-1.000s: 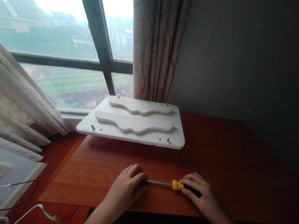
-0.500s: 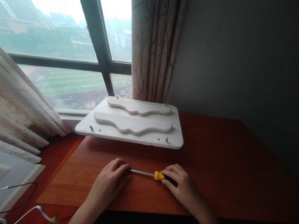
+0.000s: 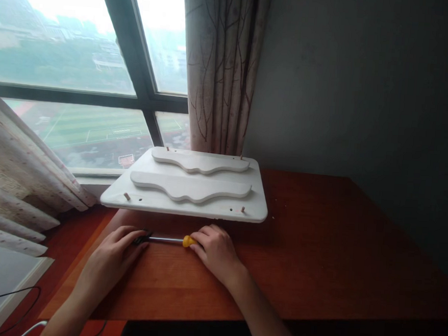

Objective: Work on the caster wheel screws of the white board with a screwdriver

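Observation:
A screwdriver (image 3: pixel 167 240) with a yellow and black handle lies sideways just above or on the wooden table, its metal shaft pointing left. My right hand (image 3: pixel 216 247) is closed around the handle, covering most of it. At the shaft's far end, the fingers of my left hand (image 3: pixel 121 245) pinch a small dark piece (image 3: pixel 142 237), which the tip meets; its kind is hard to make out. Beyond both hands sits a white board (image 3: pixel 182 209) with rounded corners. Two wavy-edged white strips (image 3: pixel 192 187) lie across it, and wooden pegs (image 3: pixel 243 210) stand up near its corners.
The reddish-brown table (image 3: pixel 317 256) stretches far to the right, with tiny white specks near the board. A window (image 3: pixel 66 126) and patterned curtains (image 3: pixel 223 70) stand behind and to the left. Cables (image 3: pixel 27 290) hang beside a wall socket at lower left.
Both hands have moved left and slightly away from me across the table, carrying the screwdriver and the dark piece together. The view has shifted a little to the right.

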{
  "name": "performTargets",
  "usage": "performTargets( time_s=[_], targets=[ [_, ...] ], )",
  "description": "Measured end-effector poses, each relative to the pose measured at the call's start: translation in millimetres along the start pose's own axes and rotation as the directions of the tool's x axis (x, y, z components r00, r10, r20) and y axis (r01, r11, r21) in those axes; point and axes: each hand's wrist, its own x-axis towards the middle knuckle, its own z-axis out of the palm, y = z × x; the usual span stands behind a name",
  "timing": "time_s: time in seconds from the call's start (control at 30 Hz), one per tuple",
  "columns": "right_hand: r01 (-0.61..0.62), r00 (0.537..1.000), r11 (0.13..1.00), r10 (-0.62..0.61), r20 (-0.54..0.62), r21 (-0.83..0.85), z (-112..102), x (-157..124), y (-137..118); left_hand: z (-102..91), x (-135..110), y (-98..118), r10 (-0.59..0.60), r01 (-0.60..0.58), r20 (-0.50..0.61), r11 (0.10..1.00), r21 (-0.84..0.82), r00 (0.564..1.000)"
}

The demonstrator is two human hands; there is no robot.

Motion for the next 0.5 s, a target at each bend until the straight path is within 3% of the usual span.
performTargets(
  time_s=[0.5],
  targets=[
    [0.011,1.0,1.0,-0.011,-0.004,-0.018,2.5,11.0,-6.0,3.4,7.9,1.1,-0.039,0.039,-0.022,0.999,0.022,0.999]
  ],
)
